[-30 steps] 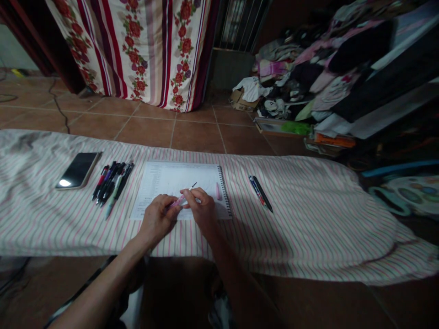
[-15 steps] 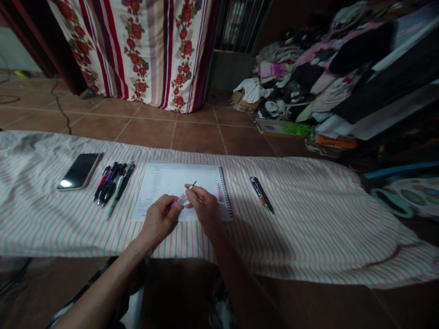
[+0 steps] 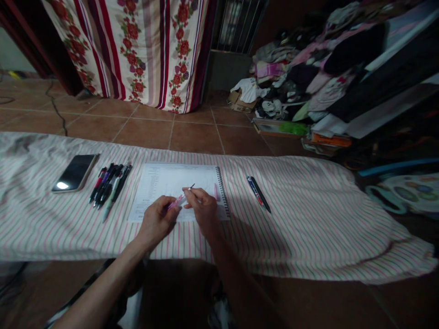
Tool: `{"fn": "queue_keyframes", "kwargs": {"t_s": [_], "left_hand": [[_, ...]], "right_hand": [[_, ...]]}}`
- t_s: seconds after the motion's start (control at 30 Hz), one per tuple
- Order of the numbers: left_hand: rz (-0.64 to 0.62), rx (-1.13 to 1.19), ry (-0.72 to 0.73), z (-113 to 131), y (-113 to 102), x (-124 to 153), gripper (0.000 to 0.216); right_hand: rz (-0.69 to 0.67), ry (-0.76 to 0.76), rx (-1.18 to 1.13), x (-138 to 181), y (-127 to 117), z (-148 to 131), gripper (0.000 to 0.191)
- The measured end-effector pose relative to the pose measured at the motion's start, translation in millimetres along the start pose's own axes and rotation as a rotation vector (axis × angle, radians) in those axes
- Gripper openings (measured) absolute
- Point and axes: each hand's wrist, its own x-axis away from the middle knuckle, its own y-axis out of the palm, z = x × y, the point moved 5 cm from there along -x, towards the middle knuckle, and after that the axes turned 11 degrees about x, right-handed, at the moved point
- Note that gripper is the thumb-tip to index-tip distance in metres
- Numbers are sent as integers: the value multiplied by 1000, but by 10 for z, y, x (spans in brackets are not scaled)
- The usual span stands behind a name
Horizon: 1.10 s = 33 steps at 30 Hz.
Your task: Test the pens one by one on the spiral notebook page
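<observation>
Over the lower part of a spiral notebook (image 3: 147,183), my two hands meet at a pink pen (image 3: 175,202). My left hand (image 3: 158,218) is closed around the pen's pink patterned barrel. The fingers of my right hand (image 3: 205,208) pinch a thin pen refill (image 3: 191,187), whose dark tip points up and away. Fingers hide where refill and barrel meet, so I cannot tell whether they are joined. A small pink piece, perhaps a pen cap (image 3: 216,191), lies on the page near the spiral binding.
Left of the notebook lie a bunch of several pens (image 3: 109,187) and a phone (image 3: 76,172). Two pens (image 3: 259,193) rest to the right. A striped cloth (image 3: 315,219) covers the table. Beyond are a floral curtain (image 3: 154,55) and a clothes pile (image 3: 295,73).
The whole view has shifted slightly, moving the scene a little left. Both hands keep their hold on the pink pen and the refill, with hardly any visible movement.
</observation>
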Motion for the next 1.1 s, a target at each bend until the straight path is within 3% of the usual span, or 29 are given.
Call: {"fn": "queue_keyframes", "kwargs": {"t_s": [0.2, 0.4, 0.57, 0.73, 0.87, 1.1], "left_hand": [[-15, 62, 20, 43, 43, -4, 27], [-4, 219, -56, -26, 73, -18, 26], [35, 337, -154, -63, 48, -22, 27], [35, 465, -194, -2, 43, -19, 23], [46, 581, -243, 13, 60, -19, 20], [73, 671, -264, -18, 85, -24, 16]], "right_hand": [[-24, 18, -22, -12, -13, -1, 17], [-78, -42, 60, -14, -4, -30, 20], [38, -83, 193, -117, -271, -17, 32], [267, -88, 485, -248, -692, 82, 28], [234, -60, 726, -291, -791, 198, 23], [167, -64, 975, -270, -733, 270, 20]]}}
